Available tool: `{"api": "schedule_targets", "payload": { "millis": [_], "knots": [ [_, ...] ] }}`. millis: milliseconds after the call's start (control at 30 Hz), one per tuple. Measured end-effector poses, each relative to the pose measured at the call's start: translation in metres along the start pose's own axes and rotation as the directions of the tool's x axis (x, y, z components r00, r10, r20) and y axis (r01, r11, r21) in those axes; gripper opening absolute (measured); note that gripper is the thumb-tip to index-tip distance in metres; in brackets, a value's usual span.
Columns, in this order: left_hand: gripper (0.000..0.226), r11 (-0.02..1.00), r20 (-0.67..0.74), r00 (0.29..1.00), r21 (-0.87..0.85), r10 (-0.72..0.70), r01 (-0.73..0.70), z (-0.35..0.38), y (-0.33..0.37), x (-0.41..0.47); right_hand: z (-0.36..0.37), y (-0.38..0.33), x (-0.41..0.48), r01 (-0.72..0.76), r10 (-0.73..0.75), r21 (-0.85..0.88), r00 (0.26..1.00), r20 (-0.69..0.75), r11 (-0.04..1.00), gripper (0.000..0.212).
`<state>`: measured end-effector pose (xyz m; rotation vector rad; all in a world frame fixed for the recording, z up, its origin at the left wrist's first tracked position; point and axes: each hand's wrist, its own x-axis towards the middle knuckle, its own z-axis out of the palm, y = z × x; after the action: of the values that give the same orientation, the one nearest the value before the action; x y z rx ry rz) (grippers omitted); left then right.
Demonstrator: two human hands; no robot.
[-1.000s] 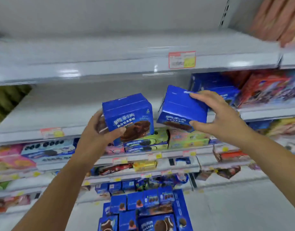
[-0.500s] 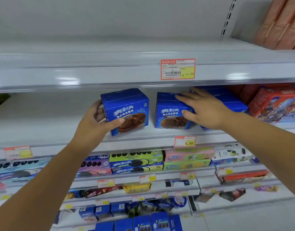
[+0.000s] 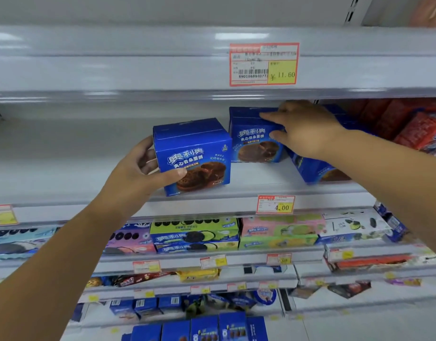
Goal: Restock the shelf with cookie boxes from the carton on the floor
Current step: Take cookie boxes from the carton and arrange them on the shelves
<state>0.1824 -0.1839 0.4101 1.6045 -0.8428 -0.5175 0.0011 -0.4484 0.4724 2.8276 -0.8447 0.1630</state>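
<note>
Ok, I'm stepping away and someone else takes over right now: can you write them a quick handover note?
Left hand grips the left box at the front edge of the shelf.
Right hand grips the right box, farther back.
A third box stands to its right.
Done: both boxes are at the shelf.
Left: slide the left box back, let go, fetch the spare boxes below.

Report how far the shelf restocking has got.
Done: a tilted box already sits on the shelf, under the right forearm.
In hand: the left grip holds the left box at the shelf's front edge. The right grip holds the right box, which stands further back.
Left: release both, then fill the bare shelf to the left from the lower boxes at the bottom of the view.
</note>
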Motion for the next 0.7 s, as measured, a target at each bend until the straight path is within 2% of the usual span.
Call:
{"api": "schedule_targets", "payload": {
  "millis": [100, 167, 300, 400, 567, 633, 700],
  "knots": [
    [0.085, 1.000, 0.026, 1.000, -0.010, -0.005, 0.006, 0.009, 0.004, 0.003, -0.003, 0.001, 0.004, -0.018, 0.017, 0.024, 0.999, 0.037, 1.000, 0.055],
    [0.088, 1.000, 0.062, 0.998, -0.011, -0.009, 0.010, 0.019, 0.008, 0.009, -0.003, 0.002, -0.002, -0.010, 0.010, 0.080, 1.000, 0.006, 0.997, 0.059],
    [0.087, 1.000, 0.137, 0.991, 0.001, 0.004, -0.004, 0.047, 0.016, 0.021, 0.006, 0.012, -0.032, 0.075, -0.014, 0.193, 0.954, -0.301, 0.978, 0.048],
    [0.096, 0.999, 0.200, 0.980, 0.051, -0.003, -0.008, 0.068, 0.021, 0.030, 0.009, 0.024, -0.051, 0.076, 0.036, 0.270, 0.922, -0.385, 0.960, 0.047],
    [0.127, 0.987, 0.220, 0.975, 0.162, -0.025, -0.012, 0.089, 0.036, 0.045, 0.009, 0.051, -0.072, -0.038, 0.114, 0.296, 0.963, -0.243, 0.954, 0.053],
    [0.126, 0.987, 0.249, 0.968, 0.162, -0.029, -0.012, 0.094, 0.041, 0.051, 0.011, 0.056, -0.078, -0.108, 0.150, 0.275, 0.979, -0.135, 0.955, 0.051],
    [0.110, 0.990, 0.305, 0.952, 0.142, -0.034, -0.010, 0.099, 0.043, 0.056, 0.014, 0.057, -0.082, -0.145, 0.162, 0.261, 0.986, -0.044, 0.954, 0.054]
  ]
}}
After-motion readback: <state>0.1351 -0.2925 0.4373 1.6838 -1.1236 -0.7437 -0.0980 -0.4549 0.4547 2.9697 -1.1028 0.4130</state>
